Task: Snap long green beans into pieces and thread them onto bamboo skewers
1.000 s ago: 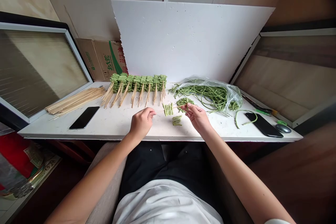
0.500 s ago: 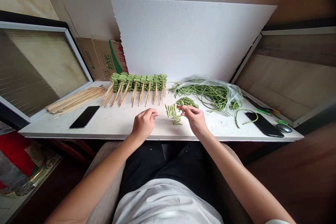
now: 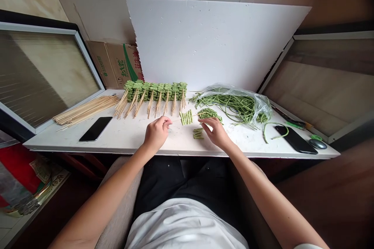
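Observation:
My left hand (image 3: 158, 134) is closed in a pinch on the end of a thin bamboo skewer (image 3: 175, 120). Short green bean pieces (image 3: 186, 117) are threaded side by side across that skewer, which is held above the table. Just right of the skewer's far end is my right hand (image 3: 215, 132), thumb and fingers apart, with nothing visible between them. Beyond its fingers lies a heap of cut bean pieces (image 3: 209, 113). A smaller group of cut pieces (image 3: 198, 133) rests on the table beside the right thumb.
Stacked bean skewers (image 3: 157, 91) line the back of the white table (image 3: 125, 140). Loose bamboo skewers (image 3: 84, 113) and a phone (image 3: 96, 128) lie left. On the right are long beans (image 3: 233, 101) in a plastic bag, another phone (image 3: 295, 139) and a mouse (image 3: 318, 144).
My right hand has let go of the skewer and its fingers have spread. The left hand has shifted slightly left with the skewer and its bean pieces.

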`<move>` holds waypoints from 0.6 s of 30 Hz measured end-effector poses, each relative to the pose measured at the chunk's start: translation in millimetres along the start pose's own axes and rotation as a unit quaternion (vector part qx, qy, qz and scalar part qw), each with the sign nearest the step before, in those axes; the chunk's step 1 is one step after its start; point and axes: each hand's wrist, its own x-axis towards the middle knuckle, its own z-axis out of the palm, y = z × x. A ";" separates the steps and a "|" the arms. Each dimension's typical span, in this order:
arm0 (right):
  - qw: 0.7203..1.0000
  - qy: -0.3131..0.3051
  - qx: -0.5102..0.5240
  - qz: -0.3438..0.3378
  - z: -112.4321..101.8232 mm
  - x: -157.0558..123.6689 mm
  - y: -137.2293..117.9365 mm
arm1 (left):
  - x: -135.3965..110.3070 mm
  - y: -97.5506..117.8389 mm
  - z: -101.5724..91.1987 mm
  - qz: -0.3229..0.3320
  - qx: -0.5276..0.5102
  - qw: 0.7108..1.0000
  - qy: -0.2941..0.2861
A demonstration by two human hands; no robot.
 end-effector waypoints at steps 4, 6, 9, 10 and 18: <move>0.964 -0.058 -0.250 -0.069 4.5 -3.9 22.8 | 0.5 -3.4 0.7 -0.008 0.006 1.000 -0.012; 0.942 -0.080 -0.314 -0.084 7.4 -5.7 26.1 | -0.3 -2.8 1.4 -0.005 0.009 1.000 -0.022; 0.930 -0.080 -0.348 -0.090 8.8 -6.2 24.6 | -1.2 -1.7 2.0 -0.003 0.013 1.000 -0.028; 0.930 -0.074 -0.350 -0.088 8.7 -6.0 23.6 | -1.4 -1.6 2.2 -0.003 0.014 0.999 -0.029; 0.970 -0.007 -0.242 -0.032 2.1 -3.1 18.2 | -2.6 -3.7 4.0 0.005 0.017 1.000 -0.023</move>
